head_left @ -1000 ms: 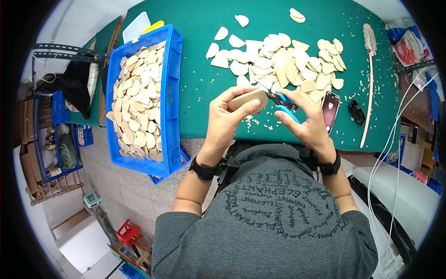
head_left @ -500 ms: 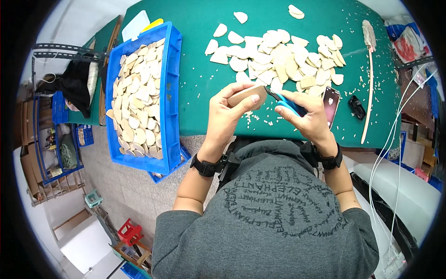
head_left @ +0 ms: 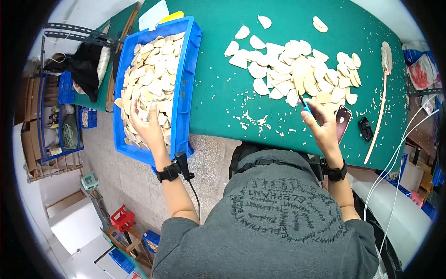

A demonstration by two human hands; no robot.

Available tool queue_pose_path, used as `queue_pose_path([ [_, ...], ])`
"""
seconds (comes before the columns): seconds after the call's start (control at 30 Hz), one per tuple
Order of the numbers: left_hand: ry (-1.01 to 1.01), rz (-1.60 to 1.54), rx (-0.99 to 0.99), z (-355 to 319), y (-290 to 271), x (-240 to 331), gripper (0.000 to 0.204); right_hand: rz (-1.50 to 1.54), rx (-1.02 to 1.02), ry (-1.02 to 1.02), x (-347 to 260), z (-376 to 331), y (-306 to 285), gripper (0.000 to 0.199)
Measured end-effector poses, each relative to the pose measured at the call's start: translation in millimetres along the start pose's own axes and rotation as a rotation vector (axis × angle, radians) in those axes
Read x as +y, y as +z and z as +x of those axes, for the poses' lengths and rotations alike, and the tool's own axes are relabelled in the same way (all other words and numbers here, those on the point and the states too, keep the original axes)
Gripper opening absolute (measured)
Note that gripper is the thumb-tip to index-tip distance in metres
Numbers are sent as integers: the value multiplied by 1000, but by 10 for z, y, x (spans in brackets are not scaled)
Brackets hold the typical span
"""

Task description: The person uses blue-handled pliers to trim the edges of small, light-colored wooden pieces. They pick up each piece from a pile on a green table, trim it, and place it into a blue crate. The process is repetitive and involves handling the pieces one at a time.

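Note:
My left hand [head_left: 149,128] is over the blue plastic crate [head_left: 186,93], which holds many pale flat pieces [head_left: 160,65]. Between its thumb and fingers a thin pale piece [head_left: 149,110] shows edge-on; the grip is partly hard to make out. My right hand [head_left: 321,124] is closed around a blue-handled tool [head_left: 305,107] with a narrow dark tip, held above the green table. The fingers hide much of this tool, so its exact kind is unclear. Just beyond its tip lies a loose heap of pale, mostly half-round pieces [head_left: 302,74].
Small pale chips [head_left: 255,121] litter the green tabletop [head_left: 213,102]. Right of my right hand lie a phone [head_left: 343,122], a small black object [head_left: 365,129] and a long stick with a fluffy head [head_left: 385,60]. White cables [head_left: 389,153] hang at the table's right end.
My left hand has moved left from beside the tool to over the crate. My right hand keeps the blue-handled tool, away from the left hand. The whole view has shifted slightly.

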State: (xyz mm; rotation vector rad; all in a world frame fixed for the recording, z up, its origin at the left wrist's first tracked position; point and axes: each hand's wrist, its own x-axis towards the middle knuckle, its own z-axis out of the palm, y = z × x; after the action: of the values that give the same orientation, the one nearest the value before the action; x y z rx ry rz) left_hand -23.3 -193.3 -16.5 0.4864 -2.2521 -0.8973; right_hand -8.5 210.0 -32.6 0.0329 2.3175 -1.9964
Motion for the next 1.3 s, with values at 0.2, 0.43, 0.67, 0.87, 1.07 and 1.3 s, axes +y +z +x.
queue_pose_path([
  [0.2, 192, 32, -511, 315, 1623, -248, 35, -212, 72, -46, 29, -25, 36, 40],
  [0.43, 101, 500, -774, 245, 3085, -140, 60, -214, 242, 99, -14, -299, -22, 38],
  [0.67, -328, -228, -930, 309, 2682, -12, 28, -150, 296, 118, 67, -319, -43, 37],
  [0.87, -868, -1092, -1092, -266, 1676, 785, 30, -224, 138, -44, -122, 22, 98, 39],
  [1.07, -886, -1201, -1219, -693, 1221, 1204, 41, -234, 47, -179, -205, 70, 194, 41],
  [1.3, -625, -1048, -1123, -842, 956, 1479, 38, -255, 105, -260, -278, -84, 106, 40],
])
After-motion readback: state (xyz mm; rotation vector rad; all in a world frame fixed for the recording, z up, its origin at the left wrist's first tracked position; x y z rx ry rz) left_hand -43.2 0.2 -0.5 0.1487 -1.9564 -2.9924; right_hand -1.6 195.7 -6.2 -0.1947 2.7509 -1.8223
